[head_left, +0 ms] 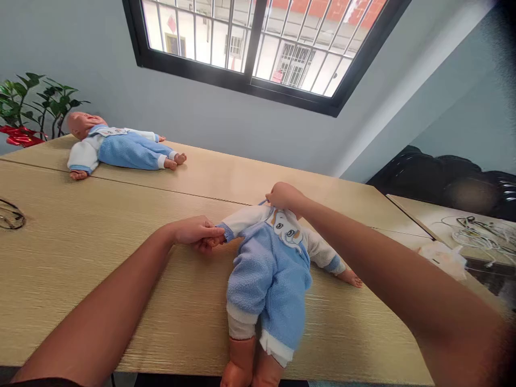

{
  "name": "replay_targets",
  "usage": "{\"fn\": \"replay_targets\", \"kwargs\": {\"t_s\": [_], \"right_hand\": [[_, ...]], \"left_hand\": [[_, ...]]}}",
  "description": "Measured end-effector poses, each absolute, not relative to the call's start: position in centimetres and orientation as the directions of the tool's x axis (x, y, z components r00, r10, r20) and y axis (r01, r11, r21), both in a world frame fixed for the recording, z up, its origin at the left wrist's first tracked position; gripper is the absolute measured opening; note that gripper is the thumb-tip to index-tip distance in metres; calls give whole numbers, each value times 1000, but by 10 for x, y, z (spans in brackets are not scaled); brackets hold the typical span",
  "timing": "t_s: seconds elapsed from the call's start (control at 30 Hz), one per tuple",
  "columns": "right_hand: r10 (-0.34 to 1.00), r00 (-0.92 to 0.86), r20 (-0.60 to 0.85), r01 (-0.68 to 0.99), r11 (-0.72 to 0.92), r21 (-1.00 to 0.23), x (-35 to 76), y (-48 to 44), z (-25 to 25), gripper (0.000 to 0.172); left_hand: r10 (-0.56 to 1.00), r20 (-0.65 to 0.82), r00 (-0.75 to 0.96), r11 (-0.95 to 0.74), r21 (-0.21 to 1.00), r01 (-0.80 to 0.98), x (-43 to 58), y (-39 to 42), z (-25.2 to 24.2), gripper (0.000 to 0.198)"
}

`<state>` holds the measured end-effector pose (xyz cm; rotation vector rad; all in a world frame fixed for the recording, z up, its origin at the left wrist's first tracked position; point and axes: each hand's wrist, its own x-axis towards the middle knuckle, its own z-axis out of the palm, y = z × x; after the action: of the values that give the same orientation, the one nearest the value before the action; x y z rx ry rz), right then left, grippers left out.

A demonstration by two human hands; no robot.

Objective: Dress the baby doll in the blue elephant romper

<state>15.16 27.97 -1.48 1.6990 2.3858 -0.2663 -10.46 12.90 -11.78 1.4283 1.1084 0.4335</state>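
Note:
A baby doll (268, 274) in a blue and white fleece outfit lies on its back on the table, its bare feet towards me at the front edge. My left hand (197, 233) is closed around the doll's small hand at the blue sleeve cuff (228, 232), and that arm is stretched out to the left. At the neck, my right hand (285, 196) pinches the outfit's blue-edged collar (263, 202). The doll's head is hidden behind my right hand and wrist. Its other arm (332, 260) lies out to the right, under my forearm.
A second doll (129, 148) in similar clothes lies at the table's (100, 226) back left, near a leafy plant (44, 102). Glasses (12, 215) rest at the left edge. To the right are tangled white cables (484, 236), a crumpled pale bag (443, 258) and something glossy black (447, 180).

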Motion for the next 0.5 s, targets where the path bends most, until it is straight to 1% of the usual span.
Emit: {"fn": "replay_targets", "kwargs": {"t_s": [0.1, 0.2, 0.23, 0.27, 0.3, 0.33, 0.37, 0.4, 0.43, 0.47, 0.5], "right_hand": [[931, -269, -245, 961, 278, 3, 163, 283, -12, 32], [927, -286, -244, 954, 300, 23, 173, 270, -5, 31], [926, -325, -195, 941, 337, 31, 176, 258, -3, 30], [916, -383, -115, 920, 390, 38, 177, 241, -2, 28], [887, -462, -1, 886, 462, 43, 178, 219, -3, 25], [829, -546, 124, 837, 545, 42, 179, 194, -6, 23], [750, -635, 185, 766, 643, 22, 179, 166, -11, 21], [660, -732, 169, 668, 744, -15, 180, 136, -18, 19], [549, -828, 115, 548, 835, -45, 181, 106, -28, 19], [435, -899, 58, 431, 900, -65, 183, 79, -39, 19], [368, -930, 18, 366, 928, -69, 185, 55, -50, 16]], "left_hand": [[836, -344, 428, 205, 919, 337, -111, 130, -120, 70], [846, -343, 407, 204, 915, 347, -112, 131, -122, 71], [845, -347, 407, 205, 913, 352, -111, 131, -122, 71], [843, -350, 409, 206, 912, 355, -110, 131, -122, 71], [841, -352, 412, 208, 912, 354, -110, 131, -122, 71], [840, -352, 414, 210, 913, 351, -109, 132, -122, 71], [840, -349, 415, 208, 914, 347, -108, 132, -123, 70], [840, -347, 417, 208, 916, 342, -107, 131, -123, 70], [839, -347, 418, 211, 918, 337, -107, 131, -124, 69], [838, -347, 421, 215, 920, 329, -107, 131, -124, 68], [837, -345, 424, 218, 922, 320, -106, 130, -124, 67]]}}
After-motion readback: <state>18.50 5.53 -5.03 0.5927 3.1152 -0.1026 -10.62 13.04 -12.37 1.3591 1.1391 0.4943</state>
